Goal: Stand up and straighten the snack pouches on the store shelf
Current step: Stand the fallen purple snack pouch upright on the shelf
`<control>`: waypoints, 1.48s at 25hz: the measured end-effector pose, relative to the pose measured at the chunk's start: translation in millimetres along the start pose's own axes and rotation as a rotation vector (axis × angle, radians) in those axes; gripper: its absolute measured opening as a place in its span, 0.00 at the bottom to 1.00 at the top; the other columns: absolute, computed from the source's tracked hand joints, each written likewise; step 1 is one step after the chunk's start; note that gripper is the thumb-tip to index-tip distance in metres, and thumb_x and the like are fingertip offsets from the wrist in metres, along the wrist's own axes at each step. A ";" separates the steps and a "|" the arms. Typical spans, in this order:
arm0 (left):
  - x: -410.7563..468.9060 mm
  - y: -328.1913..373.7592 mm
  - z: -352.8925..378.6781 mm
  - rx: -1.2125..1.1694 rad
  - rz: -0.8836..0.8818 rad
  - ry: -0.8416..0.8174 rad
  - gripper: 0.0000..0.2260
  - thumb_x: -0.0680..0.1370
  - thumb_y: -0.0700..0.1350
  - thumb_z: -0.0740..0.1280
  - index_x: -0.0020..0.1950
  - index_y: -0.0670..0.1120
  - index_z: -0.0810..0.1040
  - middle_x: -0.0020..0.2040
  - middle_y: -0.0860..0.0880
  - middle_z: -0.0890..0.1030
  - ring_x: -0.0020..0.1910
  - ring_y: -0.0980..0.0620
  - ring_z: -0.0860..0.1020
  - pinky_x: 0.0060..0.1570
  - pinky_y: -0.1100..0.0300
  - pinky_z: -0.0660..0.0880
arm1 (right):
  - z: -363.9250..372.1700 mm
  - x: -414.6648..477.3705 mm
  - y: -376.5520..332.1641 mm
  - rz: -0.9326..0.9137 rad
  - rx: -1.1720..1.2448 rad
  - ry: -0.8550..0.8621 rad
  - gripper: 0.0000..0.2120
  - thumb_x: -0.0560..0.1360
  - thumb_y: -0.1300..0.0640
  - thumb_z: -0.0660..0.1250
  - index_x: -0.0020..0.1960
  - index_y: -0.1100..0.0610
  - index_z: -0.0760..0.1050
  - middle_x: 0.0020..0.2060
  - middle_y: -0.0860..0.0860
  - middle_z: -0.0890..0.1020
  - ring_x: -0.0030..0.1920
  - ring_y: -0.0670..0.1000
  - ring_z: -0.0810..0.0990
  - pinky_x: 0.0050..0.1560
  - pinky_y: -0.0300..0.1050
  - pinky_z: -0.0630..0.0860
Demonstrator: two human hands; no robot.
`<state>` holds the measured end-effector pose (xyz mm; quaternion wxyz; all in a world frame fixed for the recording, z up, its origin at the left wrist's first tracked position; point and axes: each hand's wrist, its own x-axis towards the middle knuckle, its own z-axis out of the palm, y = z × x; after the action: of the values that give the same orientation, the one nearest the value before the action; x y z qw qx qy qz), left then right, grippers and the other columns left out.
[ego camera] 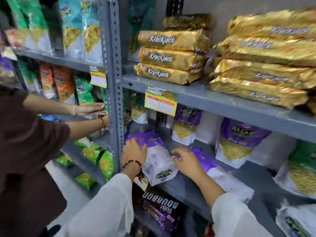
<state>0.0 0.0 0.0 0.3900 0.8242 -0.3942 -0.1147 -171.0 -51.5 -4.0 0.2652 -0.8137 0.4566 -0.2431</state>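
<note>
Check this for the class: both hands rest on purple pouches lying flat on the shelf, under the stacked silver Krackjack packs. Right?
Not quite. In the head view the Krackjack packs are gold, not silver. The rest holds: left hand and right hand rest on flat purple pouches on the shelf below.

1. Two fallen pouches lie on the middle shelf (193,187): left pouch (156,156), right pouch (220,173).
2. Upright pouches (239,139) stand behind them.
3. Biscuit packs (171,57) are stacked on the shelf above.

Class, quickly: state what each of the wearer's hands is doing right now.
Left hand: open, fingers spread on a fallen purple pouch.
Right hand: open, resting on a second fallen purple pouch.
</note>
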 end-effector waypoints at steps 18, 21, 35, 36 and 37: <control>129.3 -33.2 67.5 -0.546 -0.472 -0.157 0.16 0.77 0.41 0.61 0.64 0.38 0.71 0.65 0.41 0.75 0.63 0.45 0.74 0.48 0.61 0.73 | 33.3 91.8 57.5 0.710 0.456 -0.082 0.15 0.71 0.72 0.54 0.32 0.58 0.69 0.26 0.54 0.72 0.26 0.49 0.68 0.28 0.39 0.70; 128.2 -9.3 46.4 -0.830 -0.282 -0.123 0.07 0.76 0.37 0.63 0.52 0.42 0.77 0.32 0.53 0.85 0.31 0.65 0.78 0.27 0.74 0.71 | 24.3 83.4 59.1 0.674 0.543 0.028 0.16 0.70 0.73 0.52 0.32 0.58 0.71 0.29 0.55 0.74 0.27 0.50 0.71 0.30 0.42 0.75; 116.9 -6.4 36.7 -0.996 0.005 -0.170 0.07 0.75 0.38 0.64 0.40 0.48 0.76 0.24 0.59 0.81 0.23 0.65 0.75 0.27 0.70 0.73 | 50.9 19.1 36.1 0.452 0.763 0.238 0.10 0.70 0.68 0.67 0.37 0.54 0.73 0.34 0.52 0.78 0.30 0.46 0.74 0.31 0.40 0.76; 112.9 -5.4 36.7 -1.009 -0.014 -0.137 0.07 0.75 0.37 0.64 0.39 0.48 0.76 0.24 0.60 0.81 0.23 0.66 0.75 0.31 0.67 0.75 | 53.6 15.0 29.2 0.446 0.788 0.176 0.09 0.69 0.69 0.67 0.40 0.56 0.74 0.37 0.53 0.79 0.31 0.44 0.74 0.31 0.34 0.73; 107.5 -4.2 36.3 -1.014 -0.032 -0.080 0.06 0.74 0.37 0.65 0.39 0.46 0.77 0.24 0.60 0.81 0.24 0.66 0.76 0.36 0.64 0.76 | 56.3 14.1 25.8 0.428 0.811 0.141 0.10 0.68 0.70 0.68 0.45 0.58 0.74 0.39 0.54 0.79 0.33 0.44 0.75 0.33 0.31 0.73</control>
<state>55.6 -97.9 -14.7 0.7237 0.5323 -0.2910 -0.3290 -144.4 -63.3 -60.4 0.5743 -0.5134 0.4992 -0.3967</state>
